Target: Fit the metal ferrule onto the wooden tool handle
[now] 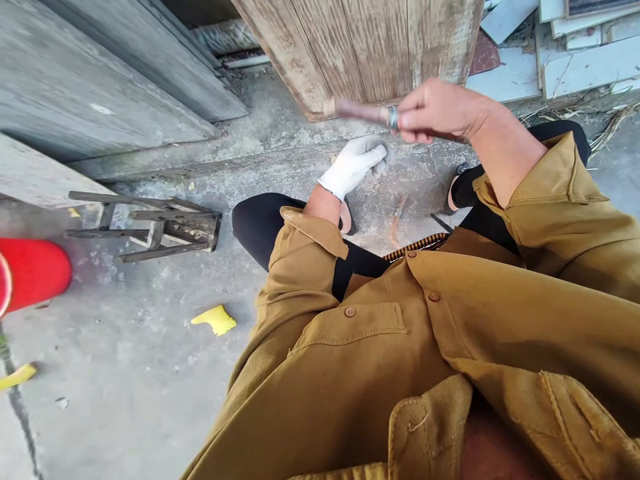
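Note:
My right hand (425, 113) is closed around a reddish-brown wooden stick (357, 111) with grey wire wound round it beside my fingers. The stick points left, its far end is motion-blurred, and part of it is hidden in my grip. Below and to the left, my left hand (353, 163) wears a white glove with greyed fingertips. Its fingers are curled closed low over the concrete, and what they hold, if anything, is hidden. On the ground between my feet lies a small wooden-handled piece (397, 220), pale and bound near its upper end.
A weathered plank panel (370, 50) stands in front, with stacked white boards (590, 60) to its right. Grey wooden panels (100, 80) lean at the left. An overturned wooden stool (175, 227), a red bucket (35, 275) and a yellow scrap (216, 320) are on the left floor.

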`<control>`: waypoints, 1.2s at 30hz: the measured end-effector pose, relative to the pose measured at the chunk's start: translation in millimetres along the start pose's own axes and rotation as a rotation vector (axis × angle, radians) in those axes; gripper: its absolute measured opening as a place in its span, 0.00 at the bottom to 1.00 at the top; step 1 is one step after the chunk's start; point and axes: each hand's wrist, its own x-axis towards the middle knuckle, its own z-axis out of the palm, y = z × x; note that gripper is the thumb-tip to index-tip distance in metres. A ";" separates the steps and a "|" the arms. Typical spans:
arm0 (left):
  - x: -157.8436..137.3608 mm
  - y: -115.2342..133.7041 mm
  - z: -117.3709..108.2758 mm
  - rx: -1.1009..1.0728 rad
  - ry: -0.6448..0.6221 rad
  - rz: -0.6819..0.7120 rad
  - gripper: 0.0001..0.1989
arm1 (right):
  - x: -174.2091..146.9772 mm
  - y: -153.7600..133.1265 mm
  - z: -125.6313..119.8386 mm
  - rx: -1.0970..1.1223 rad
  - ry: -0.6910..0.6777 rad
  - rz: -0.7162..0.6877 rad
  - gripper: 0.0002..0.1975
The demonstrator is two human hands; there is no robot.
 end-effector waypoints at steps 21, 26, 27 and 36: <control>-1.1 1.6 -13.4 -0.011 0.070 0.053 0.13 | -3.1 -5.5 -0.2 -0.080 0.014 -0.041 0.14; -1.8 0.4 9.0 0.095 -0.023 0.024 0.11 | 1.6 -15.5 -0.7 0.121 0.271 -0.019 0.25; -2.7 0.6 11.3 0.133 -0.048 0.025 0.10 | 5.8 -12.5 -4.5 0.098 0.336 -0.011 0.26; -14.9 26.5 -22.2 0.433 0.054 0.177 0.08 | 16.0 19.7 -16.1 -0.644 -0.407 0.410 0.17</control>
